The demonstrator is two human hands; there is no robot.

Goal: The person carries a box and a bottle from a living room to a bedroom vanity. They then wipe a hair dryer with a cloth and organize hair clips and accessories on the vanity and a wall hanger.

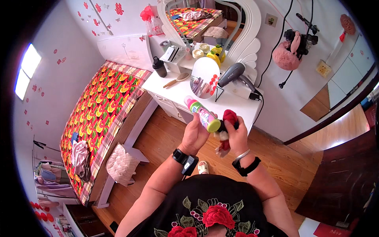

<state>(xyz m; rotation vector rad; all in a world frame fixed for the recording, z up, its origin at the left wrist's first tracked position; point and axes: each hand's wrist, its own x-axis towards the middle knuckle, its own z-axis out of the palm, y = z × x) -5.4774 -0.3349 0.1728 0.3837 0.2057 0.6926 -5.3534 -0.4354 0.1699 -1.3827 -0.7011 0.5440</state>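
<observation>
In front of my body, my left hand (194, 136) is closed round a slim cylindrical bottle (203, 115) in pink, white and lime green. Its green end tilts down toward my right hand (238, 137). That hand grips a bunch of soft fabric pieces (230, 116), dark red, black and cream, which look like hair scrunchies; some hang below the fingers. Both hands are just off the front of a white dressing table (173, 89). Beyond the bottle, a round tabletop mirror (205, 73) stands on it.
A grey hair dryer (232, 74), a wooden hairbrush (177, 80) and a black bottle (159, 67) are on the dressing table. Left is a bed (100, 106) with a fruit-patterned cover. A cushioned stool (121, 165) stands beside it. Dark cables (276, 51) hang along the wall.
</observation>
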